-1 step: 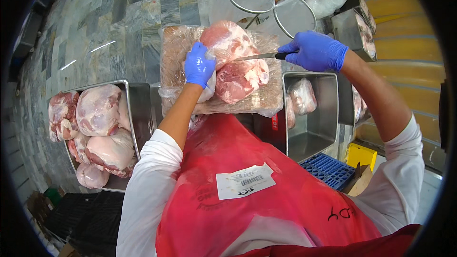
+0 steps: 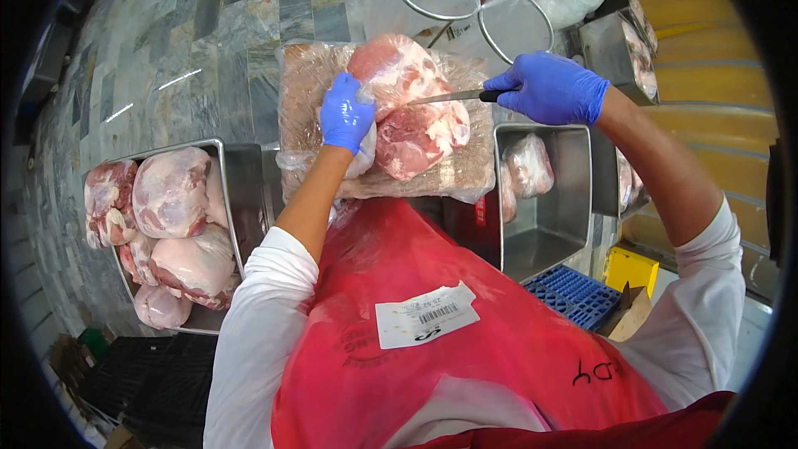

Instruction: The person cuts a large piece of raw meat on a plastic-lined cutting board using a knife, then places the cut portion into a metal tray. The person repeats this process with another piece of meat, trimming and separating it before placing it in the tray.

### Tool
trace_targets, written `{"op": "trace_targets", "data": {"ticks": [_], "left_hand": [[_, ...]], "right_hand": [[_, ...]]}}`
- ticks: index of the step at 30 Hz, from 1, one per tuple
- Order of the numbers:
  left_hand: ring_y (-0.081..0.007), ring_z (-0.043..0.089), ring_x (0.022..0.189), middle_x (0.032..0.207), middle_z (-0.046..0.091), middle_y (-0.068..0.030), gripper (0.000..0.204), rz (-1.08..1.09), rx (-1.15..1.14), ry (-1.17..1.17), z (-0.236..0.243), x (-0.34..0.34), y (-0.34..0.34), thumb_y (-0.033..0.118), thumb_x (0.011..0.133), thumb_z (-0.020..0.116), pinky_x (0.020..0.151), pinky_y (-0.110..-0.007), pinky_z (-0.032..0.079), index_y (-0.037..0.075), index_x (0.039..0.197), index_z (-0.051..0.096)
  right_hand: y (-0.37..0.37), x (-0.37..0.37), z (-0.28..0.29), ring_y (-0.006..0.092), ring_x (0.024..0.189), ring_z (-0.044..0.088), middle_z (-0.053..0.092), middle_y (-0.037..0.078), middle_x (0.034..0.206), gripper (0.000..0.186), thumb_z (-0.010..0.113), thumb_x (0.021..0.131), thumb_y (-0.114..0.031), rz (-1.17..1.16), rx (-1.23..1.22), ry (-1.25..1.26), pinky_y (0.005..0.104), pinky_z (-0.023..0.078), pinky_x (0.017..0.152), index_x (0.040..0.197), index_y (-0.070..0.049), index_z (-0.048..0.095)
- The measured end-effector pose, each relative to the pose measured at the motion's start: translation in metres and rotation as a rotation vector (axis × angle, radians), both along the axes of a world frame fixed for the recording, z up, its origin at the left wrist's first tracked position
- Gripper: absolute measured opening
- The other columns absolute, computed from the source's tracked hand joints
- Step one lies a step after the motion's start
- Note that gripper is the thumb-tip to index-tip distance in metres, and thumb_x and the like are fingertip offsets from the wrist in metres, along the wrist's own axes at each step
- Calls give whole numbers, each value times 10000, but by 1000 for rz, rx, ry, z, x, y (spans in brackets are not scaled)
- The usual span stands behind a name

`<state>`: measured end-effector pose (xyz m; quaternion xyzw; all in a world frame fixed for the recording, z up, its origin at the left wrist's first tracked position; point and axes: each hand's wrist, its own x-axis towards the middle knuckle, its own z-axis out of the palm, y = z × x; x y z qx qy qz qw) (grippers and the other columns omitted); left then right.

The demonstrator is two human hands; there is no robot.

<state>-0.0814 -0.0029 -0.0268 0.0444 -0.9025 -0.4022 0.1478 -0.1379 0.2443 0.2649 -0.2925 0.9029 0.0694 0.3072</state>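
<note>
A blue-gloved left hand (image 2: pixel 346 115) gripped raw pink meat (image 2: pixel 416 137); cutting seemingly demanded steadiness from the blue-gloved right hand (image 2: pixel 555 88) clenching a black-handled steel knife (image 2: pixel 453 97).

Thin, glossy, violet-blue, wrist-length gloves (image 2: pixel 348 121) are covering the left hand (image 2: pixel 345 111) and right hand (image 2: pixel 559 88). Behind each grip, loose white cloth sleeves (image 2: pixel 258 333) are creasing softly. Behind and between both grips, a shiny, red, plastic-looking apron (image 2: pixel 382 262) is bearing a white, rectangular, printed paper label (image 2: pixel 416 328), a faint, dark, curved stamp mark (image 2: pixel 360 347) and, farther behind the right grip, black handwritten lettering (image 2: pixel 582 376). Rearmost, dark red fabric (image 2: pixel 632 434) is showing.
</note>
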Motion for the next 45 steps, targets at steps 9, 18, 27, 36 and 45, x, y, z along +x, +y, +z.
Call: {"op": "trace_targets", "data": {"ticks": [9,18,27,36,45], "left_hand": [[-379,672,1049,1243,670,-154,375,56,117,39,-10,-1,0,195,792,717,921,-441,539,77,1147,689],[-355,709,948,1083,711,-210,443,8,224,-143,-14,-8,-17,176,857,669,833,-435,546,144,1299,652],[-370,681,992,1148,691,-219,480,-100,121,-8,-2,-17,-15,143,863,658,880,-426,536,100,1340,617],[-397,564,1177,1363,595,-124,622,-516,-390,21,73,8,2,83,784,685,1009,-462,490,117,1386,532],[-382,590,1074,1108,630,-179,382,-464,-583,10,49,25,28,161,775,709,882,-486,521,79,1139,628]], "right_hand": [[80,144,-98,412,699,676,669,246,803,436,626,985,-301,-588,-423,45,460,531,624,1414,-238,587],[96,217,-264,389,674,652,646,192,781,496,622,985,-305,-594,-677,308,494,526,619,1470,-288,521],[91,227,-313,376,664,651,631,164,779,536,621,979,-340,-594,-746,440,492,539,605,1495,-355,476],[108,212,-226,384,709,660,642,166,800,524,585,989,-393,-581,-577,284,473,552,666,1497,-415,457],[95,221,-214,378,714,680,687,179,824,507,571,989,-412,-628,-593,325,486,557,646,1486,-389,474]]}}
